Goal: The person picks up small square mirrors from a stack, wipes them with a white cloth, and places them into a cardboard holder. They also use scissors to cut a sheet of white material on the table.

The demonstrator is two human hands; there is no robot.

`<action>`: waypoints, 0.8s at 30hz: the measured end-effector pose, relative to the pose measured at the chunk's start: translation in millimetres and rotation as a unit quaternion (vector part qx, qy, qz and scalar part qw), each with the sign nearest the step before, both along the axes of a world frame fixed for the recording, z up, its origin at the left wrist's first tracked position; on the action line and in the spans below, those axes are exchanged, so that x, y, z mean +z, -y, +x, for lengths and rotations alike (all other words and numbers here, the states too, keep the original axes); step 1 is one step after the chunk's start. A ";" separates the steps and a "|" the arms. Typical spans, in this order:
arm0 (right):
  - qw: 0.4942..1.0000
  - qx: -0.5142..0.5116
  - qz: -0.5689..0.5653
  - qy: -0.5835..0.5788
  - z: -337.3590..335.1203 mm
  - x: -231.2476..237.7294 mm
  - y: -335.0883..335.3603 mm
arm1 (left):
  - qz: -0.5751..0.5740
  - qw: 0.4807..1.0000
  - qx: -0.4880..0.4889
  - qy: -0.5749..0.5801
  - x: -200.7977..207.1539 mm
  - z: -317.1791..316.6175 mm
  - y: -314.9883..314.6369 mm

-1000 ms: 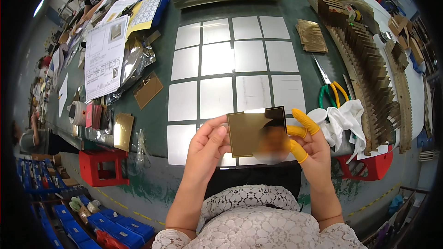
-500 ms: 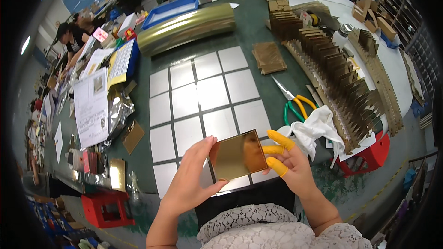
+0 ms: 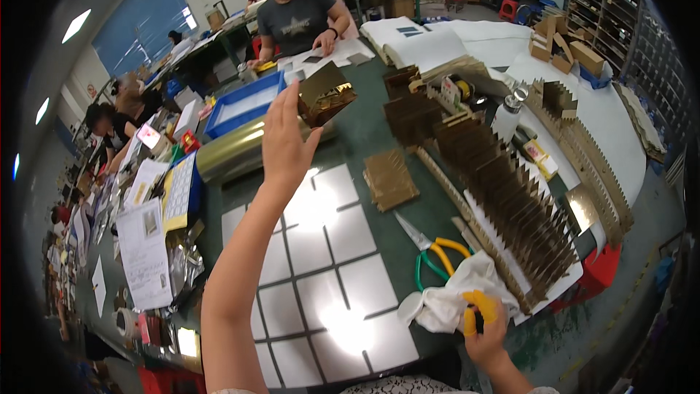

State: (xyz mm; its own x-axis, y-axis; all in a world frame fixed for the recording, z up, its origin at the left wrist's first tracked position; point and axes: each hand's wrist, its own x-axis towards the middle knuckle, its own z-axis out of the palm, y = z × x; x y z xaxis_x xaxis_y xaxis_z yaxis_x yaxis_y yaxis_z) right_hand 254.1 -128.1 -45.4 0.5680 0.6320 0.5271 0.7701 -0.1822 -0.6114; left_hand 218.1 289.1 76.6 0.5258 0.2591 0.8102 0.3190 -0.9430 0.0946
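Green table (image 3: 361, 130) — white squares (image 3: 321, 298), cloth (image 3: 446, 303)

Open for passing above the right-hand white sheets (image 3: 361, 284) and over green tabletop (image 3: 364, 128) between gold roll (image 3: 233, 153) and flat brown stack (image 3: 391, 179). Crossed at left by forearm (image 3: 237, 270) and raised left hand (image 3: 288, 131). Walled off rightward by upright brown plates (image 3: 503, 190); cluttered nearer by scissors (image 3: 413, 232) and white cloth (image 3: 441, 305).

Bronze-toned plate (image 3: 325, 90) mirror-polished, golden glints thrown back. White panels (image 3: 317, 299) smooth, glossy, struck by glare. Gold roll (image 3: 232, 152) toward far edge of table (image 3: 359, 131) satin-sheened (film or foil, not distinguishable). Near right edge, scissors (image 3: 418, 236) bladed in bare metal, handled in coloured plastic; white cloth (image 3: 461, 290) matt, creased. By left edge, paper sheet (image 3: 143, 244) seen matt.
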 end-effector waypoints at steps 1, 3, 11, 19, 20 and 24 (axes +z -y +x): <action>1.000 -0.001 -0.013 0.006 3.2 -0.7 0.2 | -0.001 1.000 -0.013 0.005 -4.8 19.8 -11.4; 0.999 -0.022 -0.024 -0.007 8.0 -7.3 1.2 | 0.022 0.998 -0.053 0.007 -9.6 63.7 -24.6; 0.999 -0.031 -0.002 0.035 8.3 -27.9 8.0 | 0.084 0.982 -0.130 -0.107 -36.5 169.1 -50.2; 0.996 0.065 0.010 -0.065 19.2 -25.7 8.5 | 0.114 0.968 -0.153 -0.165 -56.4 207.0 -58.8; 0.995 0.075 0.008 -0.071 20.0 -25.6 9.8 | 0.114 0.968 -0.149 -0.167 -57.3 209.1 -60.8; 0.996 0.058 0.059 -0.020 22.0 -23.2 6.5 | 0.121 0.970 -0.124 -0.173 -59.8 213.6 -62.8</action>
State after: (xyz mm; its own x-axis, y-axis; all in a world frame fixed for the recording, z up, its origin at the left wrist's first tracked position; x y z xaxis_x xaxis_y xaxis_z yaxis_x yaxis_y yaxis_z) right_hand 276.2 -134.6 -68.6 0.5169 0.6295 0.5801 0.7564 -0.0185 -0.6539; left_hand 431.6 351.9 16.8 0.7984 -0.0850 0.5961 0.0532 -0.9762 -0.2104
